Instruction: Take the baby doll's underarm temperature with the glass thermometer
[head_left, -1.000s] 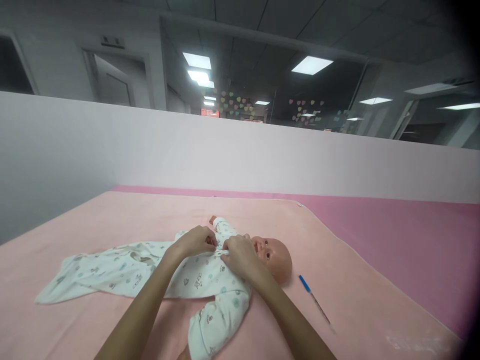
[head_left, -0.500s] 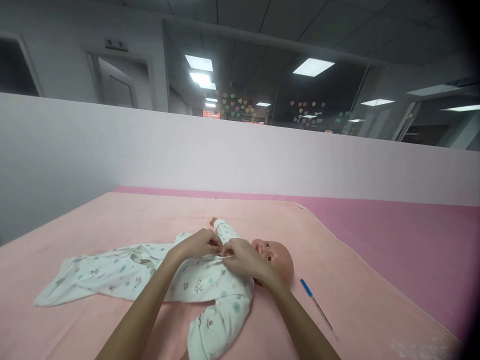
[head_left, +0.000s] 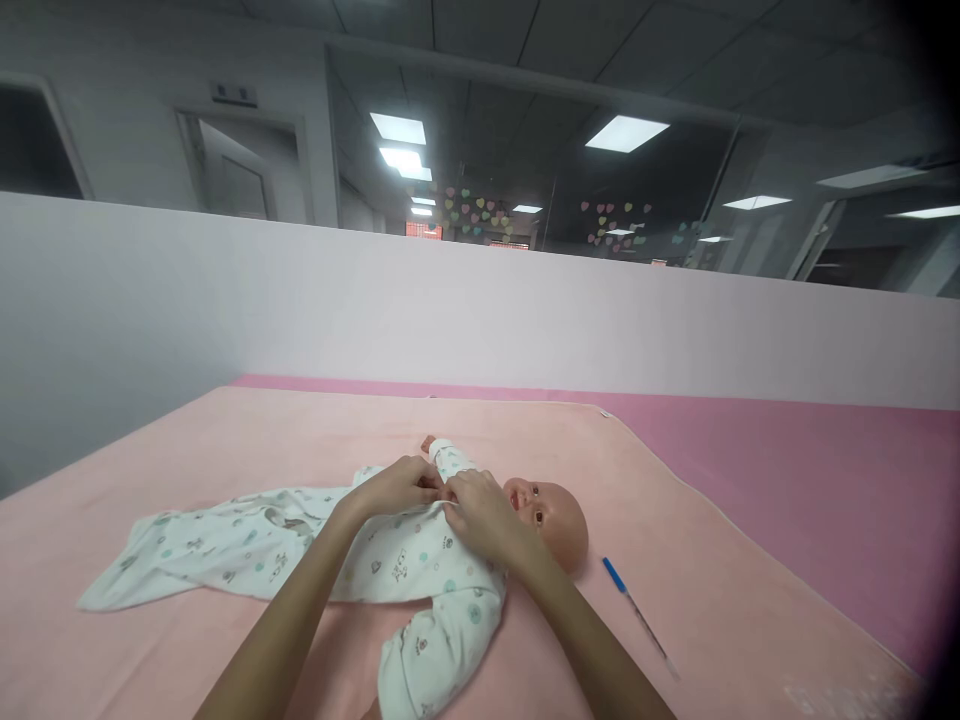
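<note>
A baby doll [head_left: 564, 520] lies on its back on the pink blanket, its head to the right. It wears a white patterned romper [head_left: 409, 560], whose legs stretch flat to the left. My left hand [head_left: 405, 485] is closed at the romper's chest front, fingertips pinching the cloth. Right beside it, my right hand [head_left: 481, 508] has its fingers bent onto the same edge of the romper near the neck. The fingertips of both hands nearly meet, and whatever small fastening may lie between them is hidden.
A blue-capped pen-like stick [head_left: 637, 612] lies right of the doll's head. Under everything spreads a peach-pink blanket [head_left: 315, 430] over a darker pink surface [head_left: 787, 470]. A low white wall [head_left: 480, 315] closes off the back, with windows beyond.
My right hand has shifted slightly, its fingers rising and turning over the romper's edge. The left hand stays nearly in place, and the doll lies as before.
</note>
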